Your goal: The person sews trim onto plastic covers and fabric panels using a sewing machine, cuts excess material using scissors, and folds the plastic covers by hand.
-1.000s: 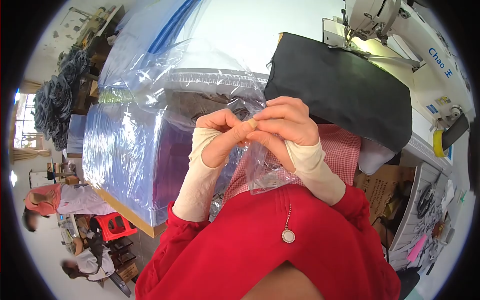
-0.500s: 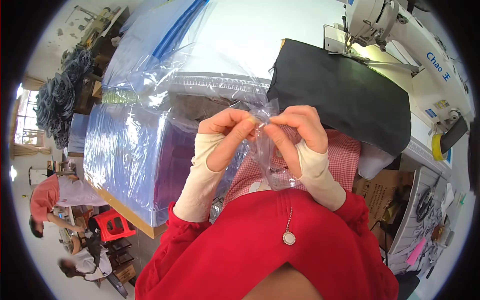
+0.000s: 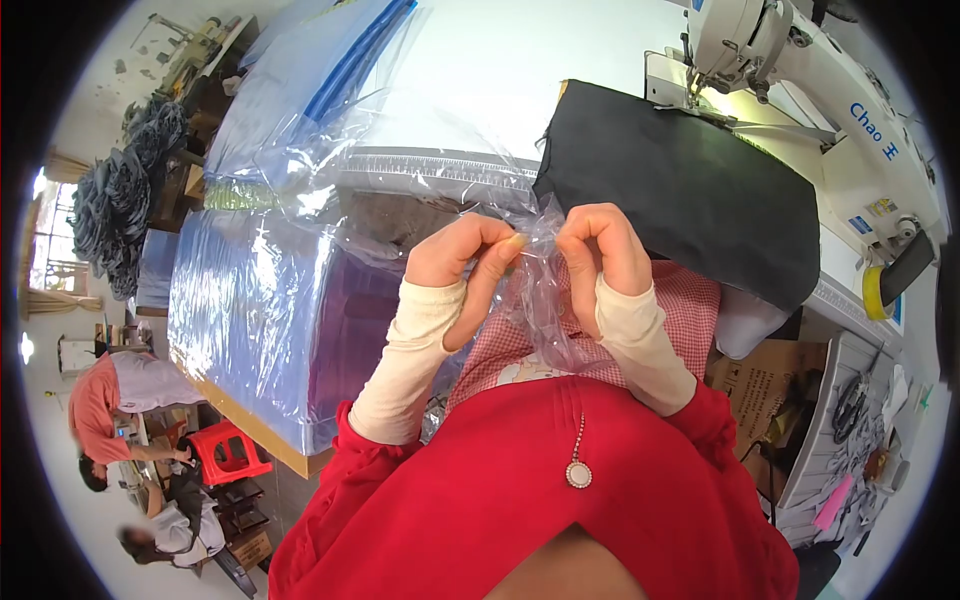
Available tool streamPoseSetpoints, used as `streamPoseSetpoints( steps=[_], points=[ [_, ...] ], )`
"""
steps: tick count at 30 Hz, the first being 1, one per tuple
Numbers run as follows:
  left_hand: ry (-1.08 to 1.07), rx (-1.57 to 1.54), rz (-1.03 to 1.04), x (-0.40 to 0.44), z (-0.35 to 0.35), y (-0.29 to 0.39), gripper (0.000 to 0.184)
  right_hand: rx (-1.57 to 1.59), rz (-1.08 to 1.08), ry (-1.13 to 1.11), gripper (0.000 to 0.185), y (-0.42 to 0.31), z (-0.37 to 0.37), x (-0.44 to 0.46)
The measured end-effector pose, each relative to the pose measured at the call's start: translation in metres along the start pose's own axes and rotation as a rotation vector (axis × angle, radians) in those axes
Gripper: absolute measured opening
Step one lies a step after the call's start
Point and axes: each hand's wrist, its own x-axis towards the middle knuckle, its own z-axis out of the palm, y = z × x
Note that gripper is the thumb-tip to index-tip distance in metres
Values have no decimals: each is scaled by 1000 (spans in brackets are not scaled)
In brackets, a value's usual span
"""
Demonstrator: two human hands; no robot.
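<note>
Clear plastic film (image 3: 540, 290) is gathered between my two hands, above my lap. My left hand (image 3: 462, 262) pinches it between thumb and forefinger. On the other side my right hand (image 3: 602, 250) also has thumb and fingers closed on the film, a little apart from the left. The film trails off to the left over the table edge. Just beyond my right hand lies a black fabric piece (image 3: 680, 180), reaching to the needle area of a white sewing machine (image 3: 830, 90). Cream sleeve cuffs cover both wrists.
A plastic-covered stack (image 3: 250, 310) stands at my left, with blue-clear sheets (image 3: 300, 90) behind it. A ruler strip (image 3: 440, 165) runs along the table edge. Yellow tape (image 3: 876, 293) hangs at the right, above a grey tray (image 3: 850, 430). Two people work near a red stool (image 3: 228, 452).
My hands have moved slightly apart, with the film stretched between them. The person in the pink top at the far left has shifted position.
</note>
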Motion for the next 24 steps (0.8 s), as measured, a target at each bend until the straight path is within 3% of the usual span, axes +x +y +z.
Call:
streamPoseSetpoints(
  steps=[2, 4, 5, 7, 13, 16, 18, 19, 20, 21, 24],
  points=[
    [38, -45, 34, 0, 4, -1, 7, 31, 56, 18, 12, -1, 2, 2],
    [8, -352, -114, 0, 7, 2, 10, 60, 108, 40, 15, -2, 3, 4],
    [8, -353, -114, 0, 6, 5, 10, 108, 133, 31, 14, -2, 3, 4],
    [-123, -428, -177, 0, 5, 11, 11, 156, 157, 21, 13, -2, 6, 2],
    [-81, -255, -45, 1, 11, 4, 9, 211, 201, 47, 15, -1, 12, -1],
    [-78, -344, -119, 2, 5, 4, 10, 194, 63, 132, 17, 7, 15, -2],
    [-38, -292, -77, 2, -5, 0, 13, -42, -238, 220, 18, 29, 2, 8],
    [0, -256, -69, 0, -16, -1, 15, -69, -136, 360, 16, 36, -11, 15],
    [25, -324, -109, 0, -22, -3, 16, 35, 197, 387, 15, 21, -25, 18],
    [-21, -327, -128, 1, -29, -7, 16, 36, 195, 385, 15, 23, -29, 19],
    [162, -381, -77, 6, -27, -11, 15, 163, 179, 334, 14, 25, -31, 15]
  ],
)
